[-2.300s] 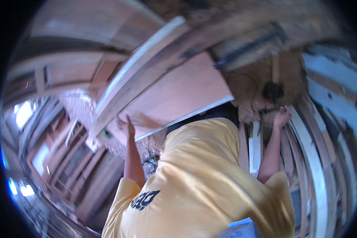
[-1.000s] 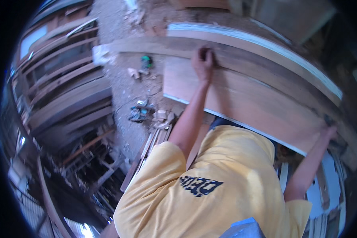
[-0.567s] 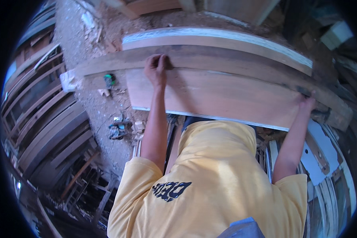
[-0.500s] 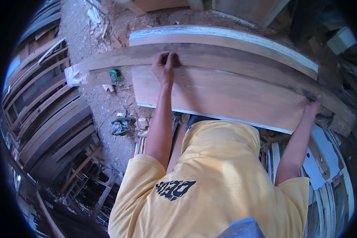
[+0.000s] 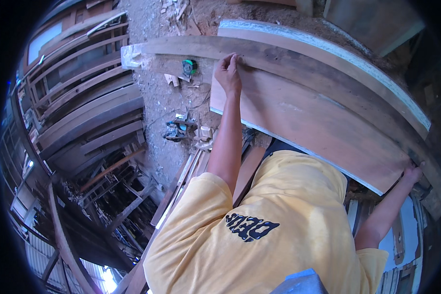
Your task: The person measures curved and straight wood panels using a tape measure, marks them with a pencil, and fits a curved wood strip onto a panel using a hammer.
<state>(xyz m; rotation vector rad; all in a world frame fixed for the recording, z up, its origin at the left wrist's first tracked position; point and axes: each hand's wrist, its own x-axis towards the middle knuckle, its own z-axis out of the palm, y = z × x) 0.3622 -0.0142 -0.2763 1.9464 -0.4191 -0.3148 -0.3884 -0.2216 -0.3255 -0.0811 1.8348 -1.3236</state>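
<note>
Sawdust and wood scraps are covering the workshop floor [image 5: 157, 103] beneath you, with stacked wooden frames [image 5: 83, 98] lying off to your left. You are holding a broad reddish plank [image 5: 308, 122] across the front of your body, above your yellow shirt [image 5: 279, 230]. Your left hand [image 5: 228, 73] is pinching its far edge near one end, fingers closed over the wood. Your right hand [image 5: 412, 174] is gripping the other end, fingers curled around the corner. A green tape measure [image 5: 189, 66] is sitting on the floor just beyond the plank.
</note>
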